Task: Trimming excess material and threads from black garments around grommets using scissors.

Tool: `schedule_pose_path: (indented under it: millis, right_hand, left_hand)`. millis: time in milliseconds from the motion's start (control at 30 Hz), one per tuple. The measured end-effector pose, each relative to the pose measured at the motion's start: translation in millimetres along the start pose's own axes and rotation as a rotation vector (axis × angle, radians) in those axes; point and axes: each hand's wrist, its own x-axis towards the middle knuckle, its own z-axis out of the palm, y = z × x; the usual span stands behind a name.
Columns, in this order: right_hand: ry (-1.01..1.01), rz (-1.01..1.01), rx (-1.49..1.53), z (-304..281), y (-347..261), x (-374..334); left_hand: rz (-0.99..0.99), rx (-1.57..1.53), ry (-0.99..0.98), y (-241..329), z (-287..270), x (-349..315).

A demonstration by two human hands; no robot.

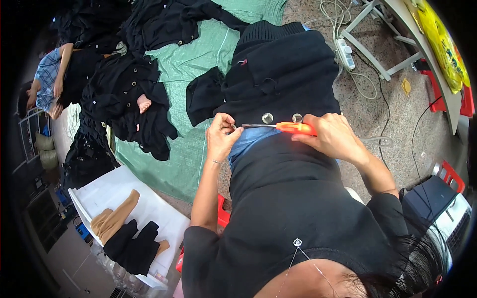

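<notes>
Nearest the camera, the person's black top fills the lower middle, with a small pendant (297, 242) on a thin chain at the neck. Just left of it, a white tray (112, 191) holds folded tan and black stockings (130, 237). Beyond the chest, both hands meet over a black garment (280, 74) draped across the lap. The left hand (221, 136) has its grip pinched shut on a small bit of the garment near two round silver buttons (268, 117). The right hand (335, 136) has its grip closed around the orange handles of a pair of scissors (278, 127), whose thin blades point left, their tip touching the left fingertips. The garment lies between the hands and runs away from them, its ribbed collar at the far end. Farther off, a green sheet (198, 59) covers the floor, with more black garments (131, 92) heaped on its left. At the far left another person in a blue checked shirt (48, 77) sits among them. At the far right, a white power strip (345, 53) and cables lie on the speckled floor beside a counter with a yellow bag (442, 47).
</notes>
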Motion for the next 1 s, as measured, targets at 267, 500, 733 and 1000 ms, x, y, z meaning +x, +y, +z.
schedule_pose_path:
  millis: [267, 500, 733, 1000]
  right_hand:
    - [0.188, 0.167, 0.033, -6.5, 21.6, -20.1]
    - [0.174, 0.257, 0.071, -8.7, 33.7, -50.9]
    - [0.086, 0.222, 0.106, 2.1, 28.8, -43.1]
    - [0.036, 0.118, 0.061, 12.7, 30.2, -29.6]
  left_hand:
    - [0.527, 0.580, 0.087, 20.4, -16.4, 15.0]
    - [0.653, 0.685, -0.090, 47.3, 38.8, 7.8]
    - [0.445, 0.454, 0.052, 29.4, 40.6, -2.3]
    - [0.505, 0.517, 0.059, 20.3, 37.3, -3.5]
